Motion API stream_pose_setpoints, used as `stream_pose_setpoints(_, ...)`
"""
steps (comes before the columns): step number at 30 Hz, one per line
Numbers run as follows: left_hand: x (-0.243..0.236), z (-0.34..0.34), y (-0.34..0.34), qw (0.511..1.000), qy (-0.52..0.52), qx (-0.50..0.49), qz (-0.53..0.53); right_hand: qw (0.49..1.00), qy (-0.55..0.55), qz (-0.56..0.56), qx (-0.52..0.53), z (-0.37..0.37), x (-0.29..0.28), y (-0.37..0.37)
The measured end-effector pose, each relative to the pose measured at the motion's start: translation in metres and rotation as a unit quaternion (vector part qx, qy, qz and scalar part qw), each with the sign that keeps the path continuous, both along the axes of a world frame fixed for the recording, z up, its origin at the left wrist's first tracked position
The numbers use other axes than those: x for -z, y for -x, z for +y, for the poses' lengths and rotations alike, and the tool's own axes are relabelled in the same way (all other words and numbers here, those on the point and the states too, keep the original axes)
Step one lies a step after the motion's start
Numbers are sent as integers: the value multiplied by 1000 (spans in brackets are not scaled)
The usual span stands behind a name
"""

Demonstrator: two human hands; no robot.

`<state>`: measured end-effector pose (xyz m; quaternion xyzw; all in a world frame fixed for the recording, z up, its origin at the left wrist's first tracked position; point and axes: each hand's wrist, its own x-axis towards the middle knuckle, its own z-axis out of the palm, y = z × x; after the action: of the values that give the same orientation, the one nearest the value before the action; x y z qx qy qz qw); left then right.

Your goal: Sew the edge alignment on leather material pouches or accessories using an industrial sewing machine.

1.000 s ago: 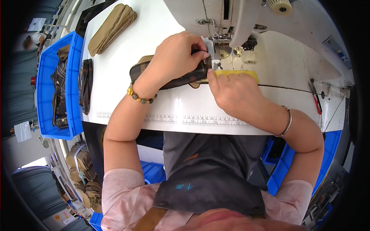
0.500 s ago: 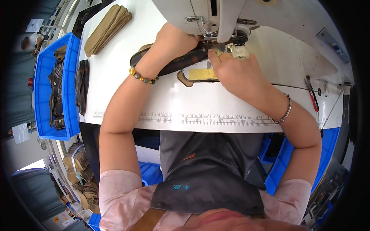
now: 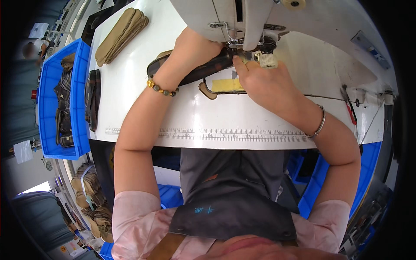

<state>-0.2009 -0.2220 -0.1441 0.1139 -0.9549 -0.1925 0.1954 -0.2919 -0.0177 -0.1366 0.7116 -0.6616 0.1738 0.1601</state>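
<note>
My left hand (image 3: 195,50) grips a long dark plaid fabric piece (image 3: 203,69) by its upper edge, with fingertips partly hidden beside the presser foot (image 3: 234,43) of the sewing machine (image 3: 312,17). My right hand (image 3: 266,84) is curled at the piece's right end, its index fingertip pressed on it under the needle area. A tan piece shows behind the plaid one's left end. A yellow strip (image 3: 223,85) lies just below, beside a tan-lined cutout (image 3: 206,91) in the white tabletop (image 3: 203,112).
A stack of tan pieces (image 3: 119,37) lies upper left, dark plaid pieces (image 3: 93,99) at the left edge. A blue bin (image 3: 78,108) of plaid items stands left. Snips (image 3: 350,108) lie right. More blue bins (image 3: 364,169) sit below the table. Another person (image 3: 39,50) is far left.
Since a second ago both hands moved up with the plaid piece, right under the presser foot, uncovering more of the yellow strip. Over the last half second they have stayed nearly still.
</note>
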Motion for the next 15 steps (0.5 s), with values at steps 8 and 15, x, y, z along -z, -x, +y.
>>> stream_pose_setpoints(8,-42,28,-51,974,216,51,37,1000,-2,-25,-3,1,3,5)
stream_pose_setpoints(15,-32,28,-42,990,43,130,16,997,-11,-72,-2,1,11,14)
